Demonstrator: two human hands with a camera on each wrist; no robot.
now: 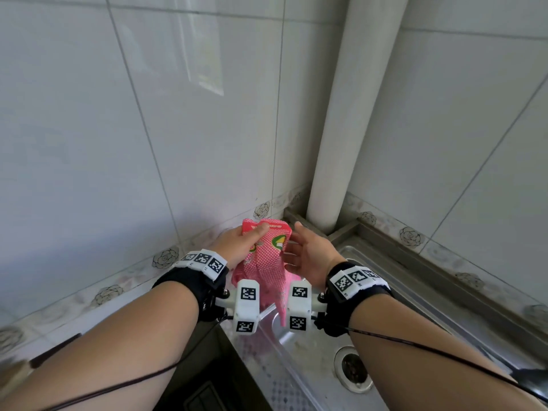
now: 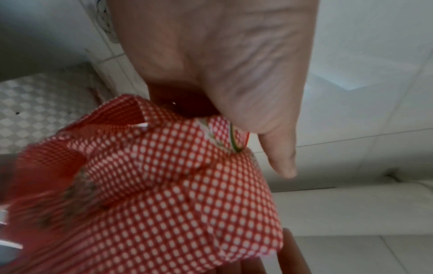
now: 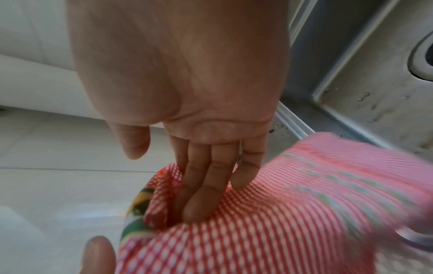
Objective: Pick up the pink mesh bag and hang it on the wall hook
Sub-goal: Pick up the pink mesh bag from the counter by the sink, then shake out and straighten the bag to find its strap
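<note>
Pink mesh bag (image 1: 268,256): held aloft over the steel sink (image 1: 415,295), near the tiled corner. Soft, light, limp netting; its lower part hangs slack. The stiffer printed header at the top looks the best place to hold. Left hand (image 1: 240,243) pinches that header, thumb on its face. Right hand (image 1: 308,252) is open, straight fingers (image 3: 203,187) pressing the mesh. No wall hook in view

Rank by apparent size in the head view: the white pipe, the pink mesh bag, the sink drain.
1. white pipe: by far the largest, running up the wall corner.
2. pink mesh bag: mid-sized, pinched at its top by the left hand.
3. sink drain: smallest, though it sits nearer the camera, so true sizes may differ.
</note>
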